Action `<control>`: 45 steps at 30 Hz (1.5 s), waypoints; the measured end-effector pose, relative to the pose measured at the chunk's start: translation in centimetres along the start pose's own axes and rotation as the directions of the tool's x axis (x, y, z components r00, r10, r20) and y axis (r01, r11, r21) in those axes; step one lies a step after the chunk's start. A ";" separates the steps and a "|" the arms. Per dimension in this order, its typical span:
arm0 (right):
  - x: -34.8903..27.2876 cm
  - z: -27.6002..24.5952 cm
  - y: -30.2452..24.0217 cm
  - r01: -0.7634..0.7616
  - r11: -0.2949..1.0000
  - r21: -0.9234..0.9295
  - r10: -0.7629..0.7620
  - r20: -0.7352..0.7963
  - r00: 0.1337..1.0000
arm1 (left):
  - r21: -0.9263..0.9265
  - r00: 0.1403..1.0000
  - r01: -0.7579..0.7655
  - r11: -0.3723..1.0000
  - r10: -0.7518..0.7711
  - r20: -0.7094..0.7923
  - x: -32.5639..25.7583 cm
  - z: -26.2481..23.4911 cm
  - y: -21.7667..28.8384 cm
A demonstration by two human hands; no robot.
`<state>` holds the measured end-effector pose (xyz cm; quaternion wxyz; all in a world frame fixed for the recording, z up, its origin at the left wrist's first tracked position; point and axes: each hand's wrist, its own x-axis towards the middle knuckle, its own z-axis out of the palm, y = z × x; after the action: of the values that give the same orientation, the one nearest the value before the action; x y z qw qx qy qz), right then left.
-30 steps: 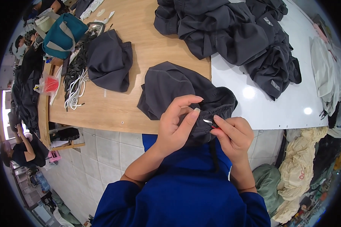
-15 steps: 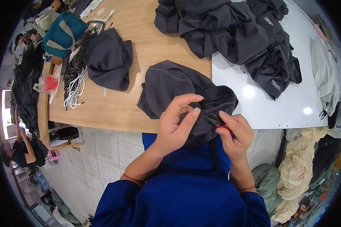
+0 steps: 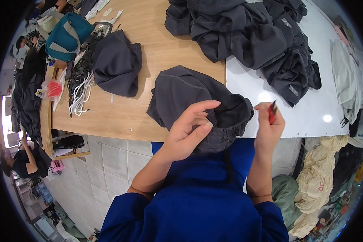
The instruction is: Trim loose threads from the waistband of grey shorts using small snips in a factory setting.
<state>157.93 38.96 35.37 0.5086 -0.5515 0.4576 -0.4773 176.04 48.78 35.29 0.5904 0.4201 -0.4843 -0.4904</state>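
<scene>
A dark grey garment [image 3: 181,86] with a gathered elastic waistband [image 3: 224,137] lies at the table's near edge, its opening turned toward me. At the left side of that opening, my left hand [image 3: 187,131] pinches the cloth between thumb and fingers, with the index finger stretched out above. A dark cord [image 3: 228,165] hangs from the waistband over my blue clothing. Just right of the garment and apart from it, my right hand [image 3: 270,125] is closed round small red thread snips [image 3: 272,113], dark tip upward. A thin pale strand seems to show by its fingertips.
Another dark grey garment [image 3: 117,64] lies to the left, beside white cords [image 3: 81,94] and a teal bag [image 3: 68,36]. A heap of dark grey garments [image 3: 246,32] covers the far right. Cream cloth [image 3: 318,173] is piled below right. Another person [image 3: 26,159] is at far left.
My right hand has moved right and up, away from the waistband, with the snips now pointing upward. My left hand stays at the opening, which shows wider.
</scene>
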 end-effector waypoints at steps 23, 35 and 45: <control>-1.9 0.1 -2.4 0.431 0.875 -0.219 -0.292 0.472 0.832 | -0.004 0.991 -0.007 1.000 0.007 -0.135 0.2 0.4 -0.4; -1.8 0.3 -2.5 0.472 0.835 -0.284 -0.312 0.463 0.830 | 0.015 0.991 -0.010 1.000 0.012 -0.131 0.3 0.5 -0.3; -1.9 0.5 -2.0 0.485 0.829 -0.279 -0.335 0.447 0.829 | -0.062 0.991 -0.002 0.998 -0.006 -0.132 0.3 0.3 -0.6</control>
<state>158.19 41.01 37.29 0.3531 -0.8078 0.3020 -0.3627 175.66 48.37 34.80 0.6335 0.4335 -0.4281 -0.4770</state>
